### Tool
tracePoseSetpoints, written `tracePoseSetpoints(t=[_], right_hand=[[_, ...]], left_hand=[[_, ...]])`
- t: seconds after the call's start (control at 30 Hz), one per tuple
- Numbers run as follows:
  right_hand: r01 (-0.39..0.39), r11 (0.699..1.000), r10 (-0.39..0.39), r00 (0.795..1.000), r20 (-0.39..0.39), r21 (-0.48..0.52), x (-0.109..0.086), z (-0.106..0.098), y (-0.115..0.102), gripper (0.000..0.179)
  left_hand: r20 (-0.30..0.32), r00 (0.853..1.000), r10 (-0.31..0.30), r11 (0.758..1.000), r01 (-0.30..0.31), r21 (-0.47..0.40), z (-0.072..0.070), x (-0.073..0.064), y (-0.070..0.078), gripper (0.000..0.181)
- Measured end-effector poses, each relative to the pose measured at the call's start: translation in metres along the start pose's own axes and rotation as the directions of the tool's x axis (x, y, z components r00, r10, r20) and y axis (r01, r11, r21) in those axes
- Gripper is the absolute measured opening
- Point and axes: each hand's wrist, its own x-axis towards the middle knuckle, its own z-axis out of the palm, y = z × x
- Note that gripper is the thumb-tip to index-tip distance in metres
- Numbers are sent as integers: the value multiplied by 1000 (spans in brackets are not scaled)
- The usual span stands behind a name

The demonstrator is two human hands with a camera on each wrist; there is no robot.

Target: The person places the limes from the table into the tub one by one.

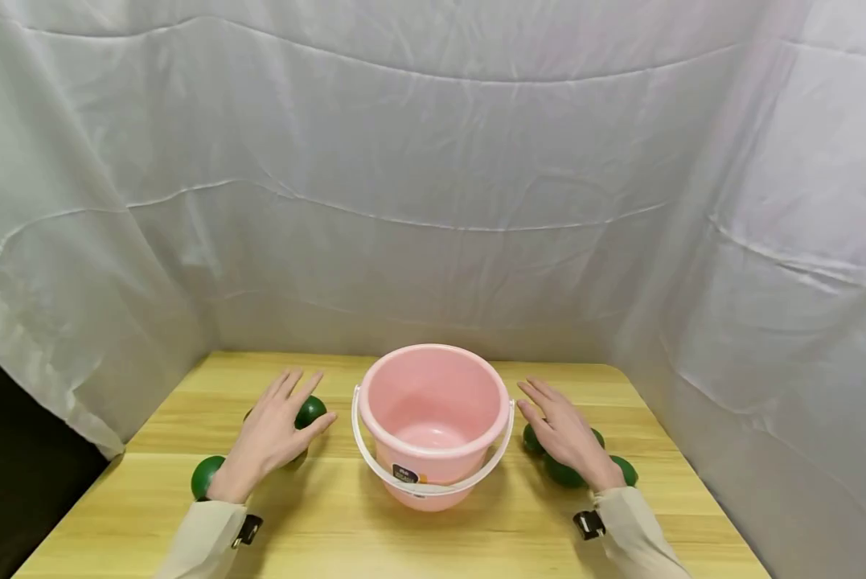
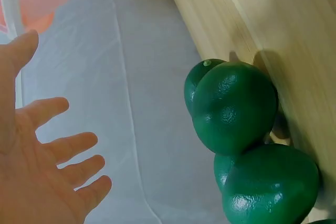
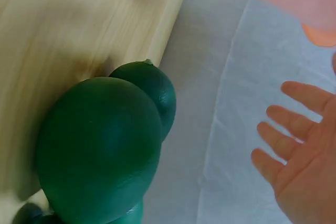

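Observation:
A pink bucket (image 1: pixel 450 466) stands upright on the table between the hands, its white handle (image 1: pixel 363 450) hanging down at the front. My left hand (image 1: pixel 269 430), fingers straight and spread, is held over several glossy dark green fruits (image 1: pixel 310 412) left of the bucket. It holds nothing; in the left wrist view the fruits (image 2: pixel 233 108) lie apart from the palm (image 2: pixel 47 166). On the bucket's right, my right hand (image 1: pixel 564 434) is likewise extended above more dark green fruits (image 1: pixel 564 474), and the right wrist view has a large fruit (image 3: pixel 100 145) away from its fingers. The hands partly hide both groups.
The wooden table (image 1: pixel 476 547) has rounded far corners. Pale grey cloth (image 1: pixel 433 241) hangs behind it and along both sides. Black bands (image 1: pixel 248 530) sit at both wrists, beside light sleeves (image 1: pixel 204 539). A dark gap (image 1: pixel 20 450) shows at the far left.

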Motion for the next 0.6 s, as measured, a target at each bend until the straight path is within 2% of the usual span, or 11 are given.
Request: tracePoseSetpoints(t=[0.13,0.37,0.47,0.6], right_hand=[[31,998,-29,999,-36,47,-2,-3,-6,49],[107,989,-97,991,-96,101,-10,-7,-22,45],[168,976,-147,978,-149,141,-12,-10,-27,51],[294,938,-257,946,-200,184,-11,-12,-33,59]], left_hand=[[-3,1000,1,1000,-1,-24,-1,-6,-1,71],[1,1000,-31,997,31,-76,-6,-15,-11,62],[2,999,-38,996,38,-82,-9,-17,-15,58],[6,999,-53,993,53,-105,-11,-24,-23,56]])
